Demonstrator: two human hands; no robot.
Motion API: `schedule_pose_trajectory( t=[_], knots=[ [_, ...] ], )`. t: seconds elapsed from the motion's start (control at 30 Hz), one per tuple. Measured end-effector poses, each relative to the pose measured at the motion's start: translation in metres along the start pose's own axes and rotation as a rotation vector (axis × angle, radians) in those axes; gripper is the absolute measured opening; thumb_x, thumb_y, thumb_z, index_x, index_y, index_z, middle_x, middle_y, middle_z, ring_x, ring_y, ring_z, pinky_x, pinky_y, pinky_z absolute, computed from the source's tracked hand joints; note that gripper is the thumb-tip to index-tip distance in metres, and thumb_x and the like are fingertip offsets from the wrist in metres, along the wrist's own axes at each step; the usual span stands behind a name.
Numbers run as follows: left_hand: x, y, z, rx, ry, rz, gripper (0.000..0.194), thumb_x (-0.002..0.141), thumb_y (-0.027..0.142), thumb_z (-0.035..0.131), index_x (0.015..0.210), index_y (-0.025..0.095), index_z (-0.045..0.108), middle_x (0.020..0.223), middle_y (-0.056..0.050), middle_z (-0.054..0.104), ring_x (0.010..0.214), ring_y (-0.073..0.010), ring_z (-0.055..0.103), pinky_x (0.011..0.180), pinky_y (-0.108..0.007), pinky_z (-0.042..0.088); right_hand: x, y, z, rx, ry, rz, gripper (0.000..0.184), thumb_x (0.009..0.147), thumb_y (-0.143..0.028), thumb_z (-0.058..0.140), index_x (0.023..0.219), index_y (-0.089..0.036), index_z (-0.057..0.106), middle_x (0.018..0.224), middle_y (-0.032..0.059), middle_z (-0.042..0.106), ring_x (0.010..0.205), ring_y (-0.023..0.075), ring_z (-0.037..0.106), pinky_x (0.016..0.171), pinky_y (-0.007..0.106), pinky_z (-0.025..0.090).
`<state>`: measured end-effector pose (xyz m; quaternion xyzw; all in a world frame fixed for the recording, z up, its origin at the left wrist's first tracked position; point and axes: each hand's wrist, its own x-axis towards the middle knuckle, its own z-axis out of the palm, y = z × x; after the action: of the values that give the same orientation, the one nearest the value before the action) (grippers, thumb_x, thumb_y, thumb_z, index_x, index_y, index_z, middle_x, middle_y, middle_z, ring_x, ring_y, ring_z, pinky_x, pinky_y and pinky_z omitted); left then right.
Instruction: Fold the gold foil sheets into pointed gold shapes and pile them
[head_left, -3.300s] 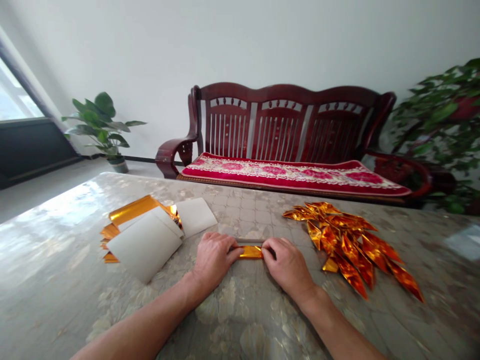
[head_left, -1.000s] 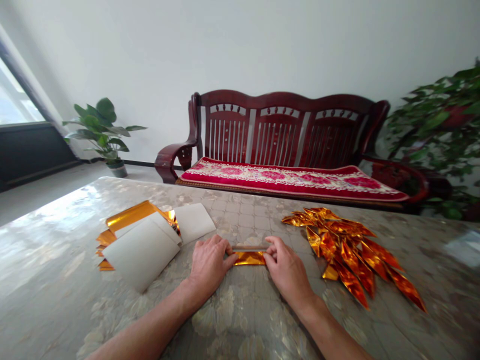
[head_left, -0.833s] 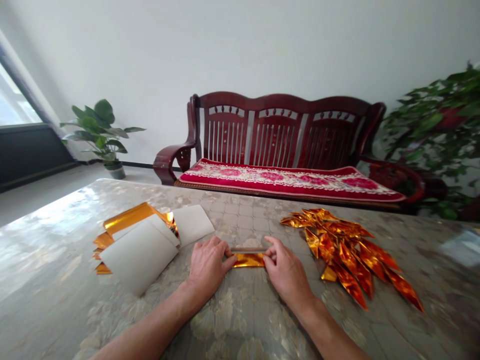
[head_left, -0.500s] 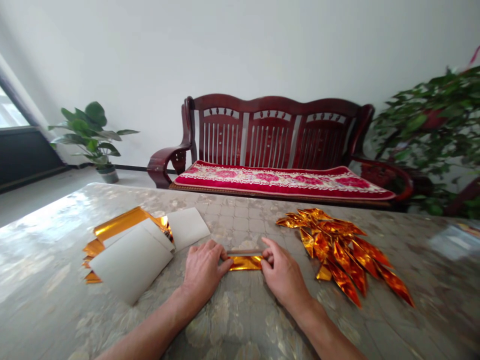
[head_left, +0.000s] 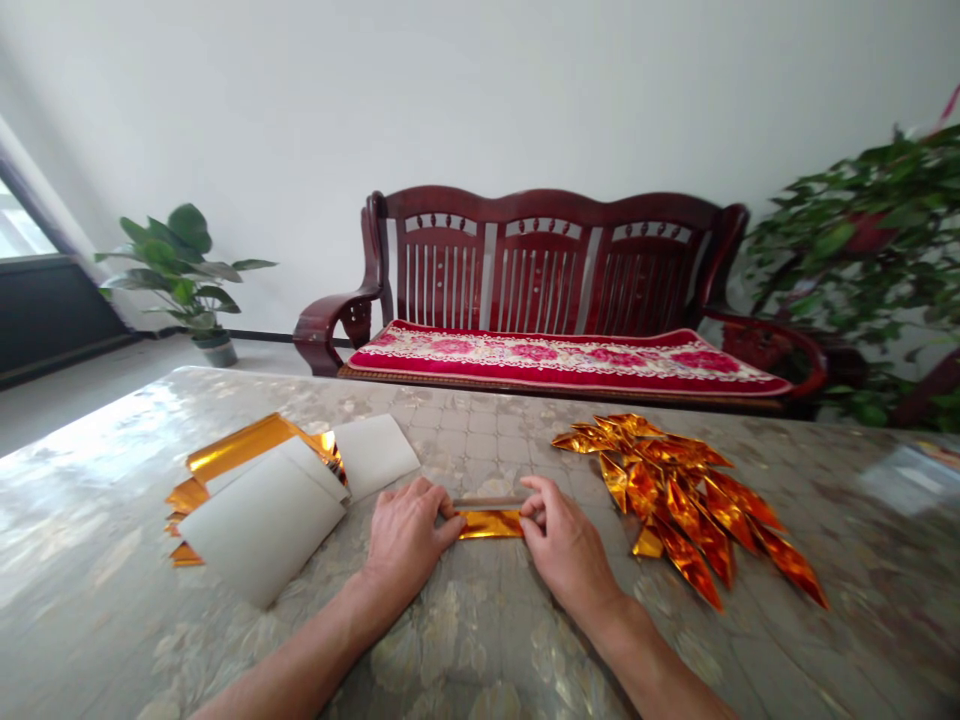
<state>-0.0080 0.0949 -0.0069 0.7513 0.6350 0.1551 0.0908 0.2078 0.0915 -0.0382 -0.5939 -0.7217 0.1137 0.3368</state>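
On table [head_left: 465, 440]: L hand [head_left: 409, 540], R hand [head_left: 566, 545] hold foil [head_left: 489, 524], prob. w/ stick [head_left: 487, 503].

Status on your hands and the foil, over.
Left hand, right hand pinching foil strip ends; thin stick along far edge. Folded foil pile right, white sheets left, beside hands.

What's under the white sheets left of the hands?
Gold foil strips lie under the white sheets, showing at their far and left edges, on the tabletop. How many strips there are is covered.
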Motion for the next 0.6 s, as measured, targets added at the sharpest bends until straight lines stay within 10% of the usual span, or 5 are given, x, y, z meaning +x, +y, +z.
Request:
schedule_pose_trajectory(
  t=[0.6],
  knots=[
    [0.0,-0.002,0.005,-0.05,0.042,-0.021,0.018,0.083,0.04,0.068,0.08,0.023,0.062,0.088,0.001,0.064,0.087,-0.0189,0.06,0.076,-0.03,0.034,-0.003,-0.014,-0.012,-0.313,-0.125,-0.459,0.025,0.094,-0.013,0.058,0.112,-0.026,0.067,0.094,0.0015,0.067,0.09,0.0193,0.057,0.08,0.031,0.045]
  ],
)
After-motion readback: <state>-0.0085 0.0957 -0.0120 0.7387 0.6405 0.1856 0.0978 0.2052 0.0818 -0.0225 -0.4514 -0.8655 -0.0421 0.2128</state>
